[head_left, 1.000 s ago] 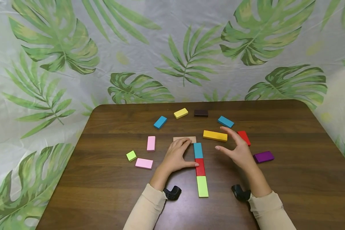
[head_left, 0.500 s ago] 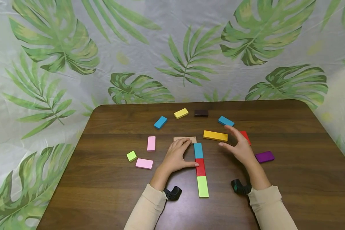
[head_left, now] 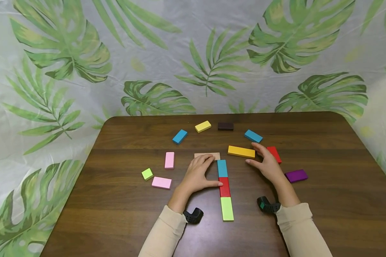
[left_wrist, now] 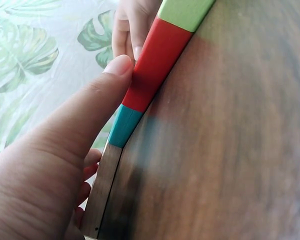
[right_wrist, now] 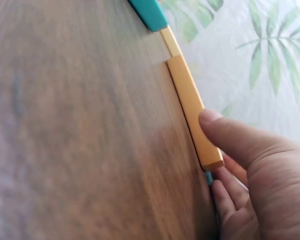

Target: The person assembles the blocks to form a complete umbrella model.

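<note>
My left hand (head_left: pixel 196 175) rests beside a row of blocks with thumb and fingers spread. Its fingertips touch the plain wooden block (head_left: pixel 216 156), partly hidden beneath them, and the thumb (left_wrist: pixel 119 66) touches the side of the red block (left_wrist: pixel 157 65). Below the wooden block's right end, a blue block (head_left: pixel 222 168), that red block and a lime green block (head_left: pixel 227 209) lie end to end. My right hand (head_left: pixel 268 166) is at the right end of a yellow-orange block (head_left: pixel 241 151), thumb on the near side and fingers on the far side, not visibly gripping it.
Around the row lie two pink blocks, a small lime block (head_left: pixel 147 174), a blue block (head_left: pixel 179 136), a yellow block (head_left: pixel 203 126), a dark block (head_left: pixel 225 126), another blue block (head_left: pixel 253 135), a loose red block (head_left: pixel 274 154) and a purple block (head_left: pixel 296 175). A leaf-patterned cloth hangs behind.
My right hand first shifts slightly right, then its thumb and fingers draw a little closer together around the yellow-orange block's right end. The left hand and the blocks stay put.
</note>
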Tool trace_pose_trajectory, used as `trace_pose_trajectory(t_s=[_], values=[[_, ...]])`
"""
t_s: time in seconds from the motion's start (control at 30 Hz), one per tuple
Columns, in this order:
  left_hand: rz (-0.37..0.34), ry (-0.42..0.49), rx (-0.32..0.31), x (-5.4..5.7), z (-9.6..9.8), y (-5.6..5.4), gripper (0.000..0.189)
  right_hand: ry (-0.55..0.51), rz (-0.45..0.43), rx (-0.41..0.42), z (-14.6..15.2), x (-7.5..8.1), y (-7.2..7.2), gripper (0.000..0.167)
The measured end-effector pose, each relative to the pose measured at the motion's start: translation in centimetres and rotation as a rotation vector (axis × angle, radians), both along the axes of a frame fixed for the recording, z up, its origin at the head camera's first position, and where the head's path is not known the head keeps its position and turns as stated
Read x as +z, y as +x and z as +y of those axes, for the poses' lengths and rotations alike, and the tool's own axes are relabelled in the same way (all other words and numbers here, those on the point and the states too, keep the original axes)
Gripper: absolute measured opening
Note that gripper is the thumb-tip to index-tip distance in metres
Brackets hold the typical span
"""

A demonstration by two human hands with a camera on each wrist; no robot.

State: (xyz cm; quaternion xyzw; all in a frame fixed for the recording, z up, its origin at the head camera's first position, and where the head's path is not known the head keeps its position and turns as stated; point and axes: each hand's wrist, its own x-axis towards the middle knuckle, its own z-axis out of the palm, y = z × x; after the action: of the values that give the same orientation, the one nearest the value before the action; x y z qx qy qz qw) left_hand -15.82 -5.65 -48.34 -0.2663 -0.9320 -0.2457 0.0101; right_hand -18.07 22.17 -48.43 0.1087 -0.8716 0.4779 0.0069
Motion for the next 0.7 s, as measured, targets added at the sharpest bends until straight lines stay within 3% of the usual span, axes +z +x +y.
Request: trace_pose_trajectory(t_s=[0.33,0.7], values=[[0.005,0.005,-0.007,0.19,-0.06,0.06,0.091,0.117,0.052,-0.015,-0.05,-0.19,-0.51,0.046],[0.0,0.009,-0.01,0.19,-0.06,0.1,0.091,0.14,0.038,-0.01,-0.24,0.21,-0.48,0.036]])
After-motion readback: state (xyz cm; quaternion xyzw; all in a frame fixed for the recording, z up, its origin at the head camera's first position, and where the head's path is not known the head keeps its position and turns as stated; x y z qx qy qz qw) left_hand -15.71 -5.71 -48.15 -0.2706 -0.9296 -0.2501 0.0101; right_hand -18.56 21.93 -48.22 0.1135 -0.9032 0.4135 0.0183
